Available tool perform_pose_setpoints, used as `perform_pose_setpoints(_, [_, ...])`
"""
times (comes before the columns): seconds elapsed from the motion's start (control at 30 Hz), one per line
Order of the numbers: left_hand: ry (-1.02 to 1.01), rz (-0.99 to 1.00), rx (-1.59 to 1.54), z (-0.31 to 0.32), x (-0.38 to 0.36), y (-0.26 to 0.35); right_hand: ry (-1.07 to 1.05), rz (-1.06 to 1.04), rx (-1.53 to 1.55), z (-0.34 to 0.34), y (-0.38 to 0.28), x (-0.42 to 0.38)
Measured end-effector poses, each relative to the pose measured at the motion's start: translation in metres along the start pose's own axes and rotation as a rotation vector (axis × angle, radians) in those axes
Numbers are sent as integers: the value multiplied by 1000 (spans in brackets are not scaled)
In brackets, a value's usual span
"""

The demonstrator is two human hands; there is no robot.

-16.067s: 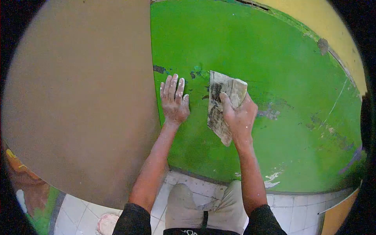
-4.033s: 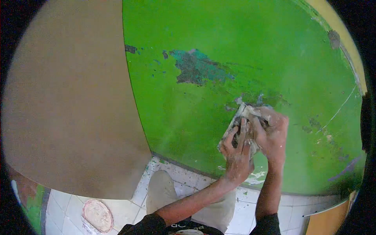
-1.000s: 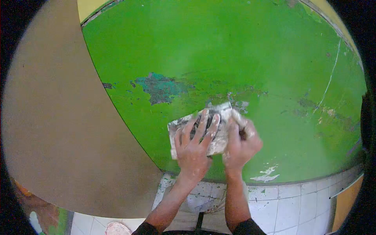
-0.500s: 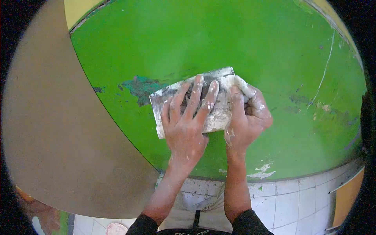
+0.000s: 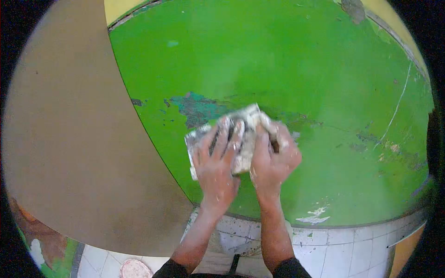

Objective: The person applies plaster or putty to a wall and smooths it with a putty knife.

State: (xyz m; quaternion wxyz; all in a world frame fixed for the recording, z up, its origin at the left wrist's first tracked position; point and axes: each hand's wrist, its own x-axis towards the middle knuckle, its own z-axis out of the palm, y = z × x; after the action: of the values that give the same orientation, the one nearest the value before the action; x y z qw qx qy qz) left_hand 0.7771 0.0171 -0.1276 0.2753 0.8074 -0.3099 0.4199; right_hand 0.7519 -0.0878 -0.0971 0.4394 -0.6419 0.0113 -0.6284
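A broad flat scraper (image 5: 245, 160), smeared with white and grey, lies tilted against the green painted surface (image 5: 278, 60). My left hand (image 5: 215, 162) presses on its face with the fingers spread, the thumb mostly hidden near its lower edge. My right hand (image 5: 278, 155) is closed around the scraper's right end, the thumb on the face and the fingers curled behind. White residue coats the fingers of both hands. Just above the scraper's upper left edge is a worn blue-green patch (image 5: 197, 109) with dark scrapes. The surface behind the scraper is hidden.
A brown panel (image 5: 88, 139) borders the green surface on the left. White floor tiles (image 5: 343, 250) run along the bottom. A round pinkish thing (image 5: 136, 268) sits at lower left, and an orange-brown board (image 5: 405, 252) at lower right. A pale crack (image 5: 396, 109) marks the right side.
Both hands have moved down with the scraper, baring more of the worn patch above it. The right hand has also shifted left, and the view has moved slightly.
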Motion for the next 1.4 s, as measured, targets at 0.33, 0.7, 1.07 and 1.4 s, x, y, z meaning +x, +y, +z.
perform_pose_setpoints(0.33, [-151,-105,-69,19,-55,-2,-21,54,-7,-15,27,-51])
perform_pose_setpoints(0.7, [51,-93,-78,23,-31,-10,-63,-72,-70,3,12,-19])
perform_pose_setpoints(1.07, [-204,-145,-109,25,-68,0,-78,171,-49,-20,19,-55])
perform_pose_setpoints(1.4, [-90,-157,-86,35,-64,9,-99,24,3,-20,31,-42])
